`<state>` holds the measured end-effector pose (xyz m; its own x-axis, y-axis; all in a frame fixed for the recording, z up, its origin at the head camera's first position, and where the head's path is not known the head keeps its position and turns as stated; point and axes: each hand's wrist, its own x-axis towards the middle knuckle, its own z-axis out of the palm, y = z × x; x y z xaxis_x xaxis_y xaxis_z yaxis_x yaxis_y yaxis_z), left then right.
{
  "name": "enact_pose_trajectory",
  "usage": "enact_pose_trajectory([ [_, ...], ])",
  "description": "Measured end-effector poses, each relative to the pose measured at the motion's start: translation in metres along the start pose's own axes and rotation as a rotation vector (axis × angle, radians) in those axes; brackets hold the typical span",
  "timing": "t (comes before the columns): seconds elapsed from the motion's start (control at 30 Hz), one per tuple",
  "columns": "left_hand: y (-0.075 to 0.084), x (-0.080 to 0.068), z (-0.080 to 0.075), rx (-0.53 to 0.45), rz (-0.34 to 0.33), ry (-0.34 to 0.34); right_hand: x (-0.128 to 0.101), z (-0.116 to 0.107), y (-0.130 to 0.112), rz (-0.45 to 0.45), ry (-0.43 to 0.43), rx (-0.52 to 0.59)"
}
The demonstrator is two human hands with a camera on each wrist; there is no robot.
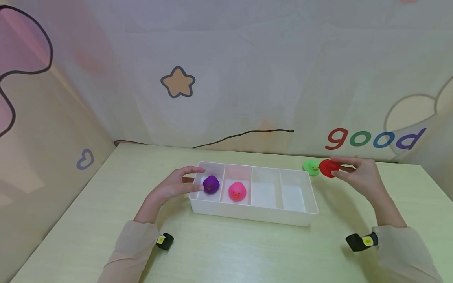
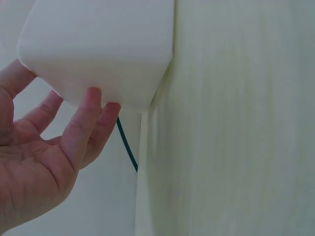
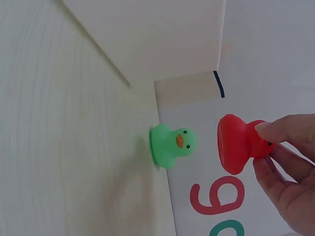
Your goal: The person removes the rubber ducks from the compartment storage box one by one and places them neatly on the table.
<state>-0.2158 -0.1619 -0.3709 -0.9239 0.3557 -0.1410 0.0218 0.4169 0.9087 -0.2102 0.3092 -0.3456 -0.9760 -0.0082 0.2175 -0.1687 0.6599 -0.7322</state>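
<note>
A white divided tray [image 1: 247, 212] sits on the table. My left hand [image 1: 177, 182] holds its left end, thumb and index finger over the rim, with other fingertips against the outer end wall in the left wrist view. A purple rubber duck [image 1: 211, 184] lies in the leftmost compartment, and a pink rubber duck [image 1: 237, 191] in the one beside it. My right hand [image 1: 362, 177] pinches a red rubber duck [image 3: 236, 142] by its head, above the table. Left of it, a green rubber duck [image 3: 170, 145] stands on the table near the back edge.
The two right-hand compartments of the tray hold no ducks. Behind the table [image 1: 233, 247] hangs a printed backdrop [image 1: 230, 78] with a star and the word "good". A dark camera is worn at each wrist.
</note>
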Motion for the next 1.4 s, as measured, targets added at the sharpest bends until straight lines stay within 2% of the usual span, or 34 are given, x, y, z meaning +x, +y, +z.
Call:
enact_pose_trajectory([
  [0.07, 0.000, 0.000, 0.000, 0.003, 0.000, 0.001, 0.005, 0.001, 0.014, 0.029, 0.019, 0.006],
  [0.13, 0.000, 0.000, 0.000, 0.003, 0.001, 0.001, 0.008, 0.000, 0.018, 0.040, 0.017, 0.006],
  [0.33, -0.001, 0.001, -0.001, 0.001, -0.001, 0.002, 0.009, -0.002, 0.009, 0.084, -0.023, -0.046],
  [0.47, -0.001, 0.001, -0.001, -0.004, -0.002, 0.002, 0.024, 0.000, 0.037, 0.118, -0.013, -0.081],
  [0.57, -0.001, 0.001, -0.001, -0.014, -0.001, -0.001, 0.030, 0.003, 0.049, 0.129, -0.001, -0.093],
  [0.63, -0.001, 0.001, -0.002, -0.016, 0.001, -0.003, 0.030, 0.005, 0.046, 0.146, 0.012, -0.098],
  [0.87, 0.000, 0.001, -0.001, -0.004, -0.006, 0.003, 0.026, 0.006, 0.031, 0.101, -0.035, -0.067],
  [1.4, -0.002, 0.000, 0.000, 0.006, -0.006, 0.007, 0.031, 0.010, 0.042, 0.103, -0.062, -0.119],
])
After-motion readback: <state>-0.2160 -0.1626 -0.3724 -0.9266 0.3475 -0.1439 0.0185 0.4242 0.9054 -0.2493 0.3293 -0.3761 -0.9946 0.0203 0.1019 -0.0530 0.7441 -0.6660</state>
